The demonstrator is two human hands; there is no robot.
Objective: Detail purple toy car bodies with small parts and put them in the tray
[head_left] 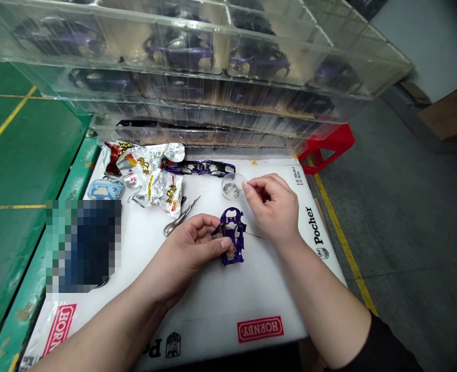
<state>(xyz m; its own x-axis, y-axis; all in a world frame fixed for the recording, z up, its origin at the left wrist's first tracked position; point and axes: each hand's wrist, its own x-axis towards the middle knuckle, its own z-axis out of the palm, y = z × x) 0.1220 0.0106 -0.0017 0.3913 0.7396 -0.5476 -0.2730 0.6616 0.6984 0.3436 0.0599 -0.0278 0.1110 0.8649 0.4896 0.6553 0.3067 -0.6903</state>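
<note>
My left hand (197, 243) grips a small purple model car body (233, 245), thumb on its near left side, over the white work surface. Its cut-out windows and open frame face up. My right hand (273, 204) is closed in a pinch at the right rim of a small clear cup (228, 182); whatever is between the fingertips is too small to name. Tiny silvery bits (232, 191) lie in the cup. A metal-handled pointed tool (181, 217) rests left of the car body. Behind the cup lie more purple car bodies (199, 167).
Stacked clear plastic trays (197, 72) holding purple car bodies rise behind the surface. Shiny snack packets (147, 165) and a blue case (105, 189) lie at the left, with a pixelated dark area in front. A red stand (331, 147) is at the back right.
</note>
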